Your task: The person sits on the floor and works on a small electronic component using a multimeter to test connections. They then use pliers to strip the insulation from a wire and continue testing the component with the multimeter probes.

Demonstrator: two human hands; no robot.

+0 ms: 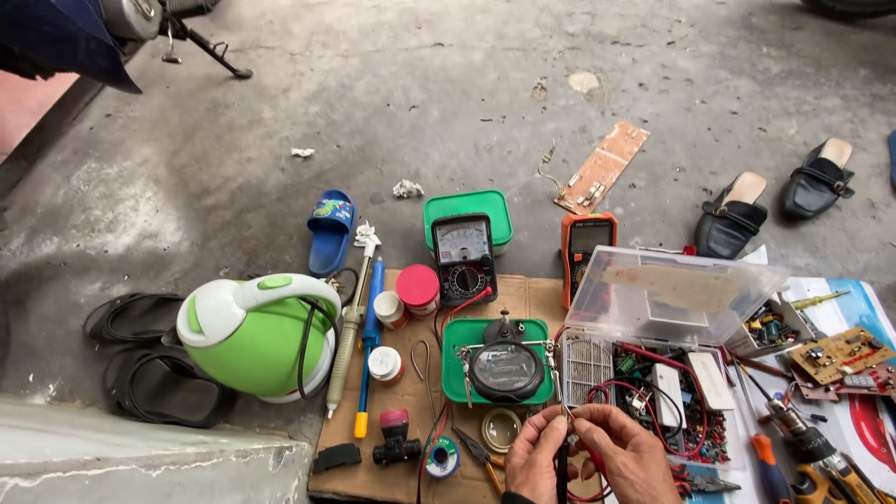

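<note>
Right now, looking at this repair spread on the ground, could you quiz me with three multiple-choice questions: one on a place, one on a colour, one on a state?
1. Where does the analog meter stand?
A. against the green box
B. inside the kettle
C. on the black shoe

2. What colour is the kettle?
A. red and black
B. green and white
C. all blue

3. How is the clear parts box?
A. lid shut
B. upside down
C. lid open

Answers:
1 A: it leans against the green box behind it.
2 B: green body, white handle and lid.
3 C: its clear lid is raised, with wires and parts showing inside, beside the left hand and right hand.
</note>
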